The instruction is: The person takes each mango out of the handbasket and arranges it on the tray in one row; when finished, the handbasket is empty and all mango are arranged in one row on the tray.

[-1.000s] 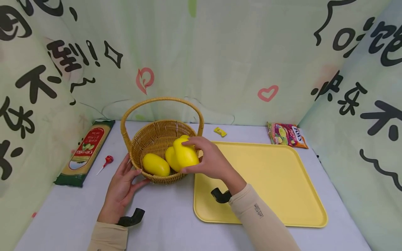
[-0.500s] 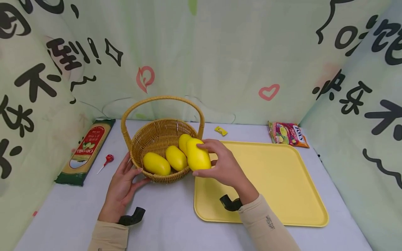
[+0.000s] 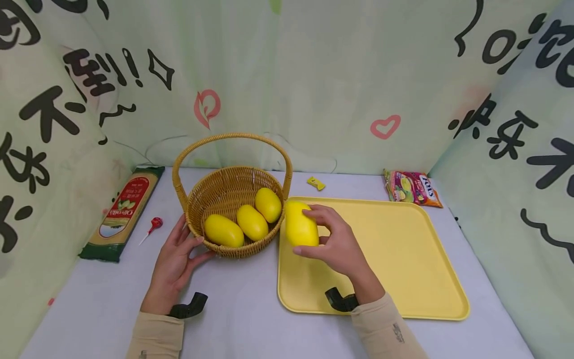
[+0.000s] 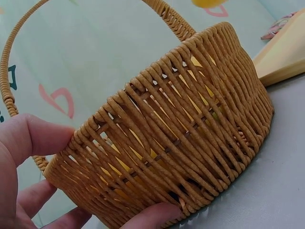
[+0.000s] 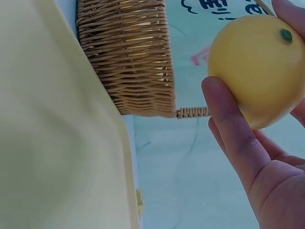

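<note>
My right hand (image 3: pixel 334 240) grips a yellow mango (image 3: pixel 301 223) between thumb and fingers, above the left edge of the yellow tray (image 3: pixel 372 304). A small green stem spot shows on the mango (image 5: pixel 257 71) in the right wrist view. Left of it stands a wicker basket (image 3: pixel 211 192) with a tall arched handle. Inside lie three more mangoes, one at the left (image 3: pixel 223 231), one in the middle (image 3: pixel 252 223) and one at the right (image 3: pixel 268 205). My left hand (image 3: pixel 172 269) holds the basket's near left side, fingertips at the rim and low on the wall (image 4: pixel 157 129).
At the left lie a green-and-tan packet (image 3: pixel 123 214) and a red lollipop (image 3: pixel 154 225). A small yellow wrapped sweet (image 3: pixel 316 183) is behind the tray, and a colourful candy bag (image 3: pixel 411 188) sits at the back right. Printed curtains (image 3: pixel 332 99) enclose the table.
My right hand has lifted the mango out of the basket and carried it right, over the tray's left edge. The left hand stays on the basket.
</note>
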Tool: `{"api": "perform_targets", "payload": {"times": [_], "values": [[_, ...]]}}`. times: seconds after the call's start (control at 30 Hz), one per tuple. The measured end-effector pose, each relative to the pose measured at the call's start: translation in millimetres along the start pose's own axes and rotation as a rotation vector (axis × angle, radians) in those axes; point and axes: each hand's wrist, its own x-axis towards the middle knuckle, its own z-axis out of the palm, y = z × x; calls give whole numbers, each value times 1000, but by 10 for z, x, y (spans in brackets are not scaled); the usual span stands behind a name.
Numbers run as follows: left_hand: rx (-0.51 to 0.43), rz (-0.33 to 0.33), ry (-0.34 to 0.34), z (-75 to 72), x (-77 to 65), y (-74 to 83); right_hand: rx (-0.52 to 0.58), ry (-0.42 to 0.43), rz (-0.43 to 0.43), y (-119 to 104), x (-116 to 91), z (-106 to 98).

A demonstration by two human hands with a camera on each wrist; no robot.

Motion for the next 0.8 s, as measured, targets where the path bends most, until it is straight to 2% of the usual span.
{"api": "perform_targets", "payload": {"times": [0.57,0.8], "values": [[22,-2,2,-5,20,-13,51,15,50,181,-119,-27],[20,-14,9,-5,13,-8,69,32,77,367,-68,1]]}}
